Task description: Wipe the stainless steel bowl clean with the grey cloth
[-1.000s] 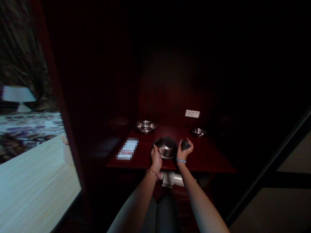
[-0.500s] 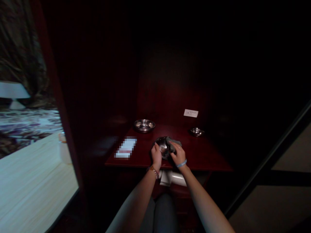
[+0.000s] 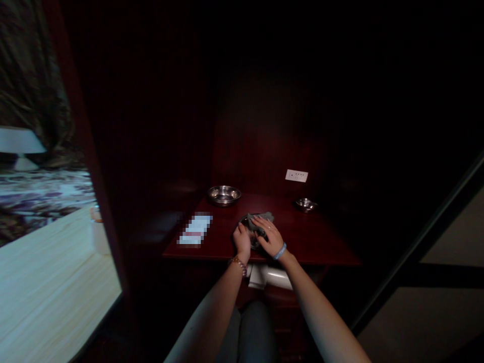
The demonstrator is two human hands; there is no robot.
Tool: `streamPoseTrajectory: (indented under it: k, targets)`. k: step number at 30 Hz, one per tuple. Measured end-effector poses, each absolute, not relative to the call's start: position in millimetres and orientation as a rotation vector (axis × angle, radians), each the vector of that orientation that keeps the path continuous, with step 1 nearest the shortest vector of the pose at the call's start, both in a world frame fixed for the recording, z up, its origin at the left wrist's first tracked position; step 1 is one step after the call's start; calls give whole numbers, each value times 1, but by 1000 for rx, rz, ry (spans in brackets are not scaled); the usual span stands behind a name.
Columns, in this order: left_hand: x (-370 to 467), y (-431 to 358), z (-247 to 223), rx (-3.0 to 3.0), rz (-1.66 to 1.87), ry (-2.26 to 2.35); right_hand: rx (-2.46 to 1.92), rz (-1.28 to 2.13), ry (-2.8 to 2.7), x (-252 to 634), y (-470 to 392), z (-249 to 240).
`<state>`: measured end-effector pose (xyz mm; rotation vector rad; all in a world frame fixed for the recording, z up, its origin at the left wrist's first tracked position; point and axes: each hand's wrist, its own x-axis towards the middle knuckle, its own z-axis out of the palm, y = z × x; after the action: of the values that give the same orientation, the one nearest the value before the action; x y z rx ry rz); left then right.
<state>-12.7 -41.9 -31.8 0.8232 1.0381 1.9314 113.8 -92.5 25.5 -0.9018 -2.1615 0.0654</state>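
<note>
Your left hand (image 3: pixel 242 240) grips the bowl (image 3: pixel 253 240) near the desk (image 3: pixel 317 246)'s front edge, likely steadying it; your right hand's (image 3: pixel 270 237) fingers hold cloth (image 3: pixel 267 216).

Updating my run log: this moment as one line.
left hand: holds metal bowl, left side | right hand: on grey cloth over bowl | back left: wide dish | back right: small dish

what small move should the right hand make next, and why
Probably draw the crumpled grey cloth across the round, shiny metal bowl: the right hand has the cloth against the bowl, while the left hand holds the bowl's left side.
</note>
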Motion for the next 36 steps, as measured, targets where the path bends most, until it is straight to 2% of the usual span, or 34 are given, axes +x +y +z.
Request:
streamPoseTrajectory:
  k: [10,21,31,36]
  targets:
    - [-11,-38,-32,816,1916,1202,-994,62,-2152,110,-59,36]
    - [-13,-38,-36,889,1930,1317,-1476,126,-2013,109,-44,45]
    - [-14,-47,-25,892,1910,1376,-1541,214,-1858,132,-72,21]
    - [-15,-51,-21,896,1900,1331,-1352,170,-1813,137,-95,-6]
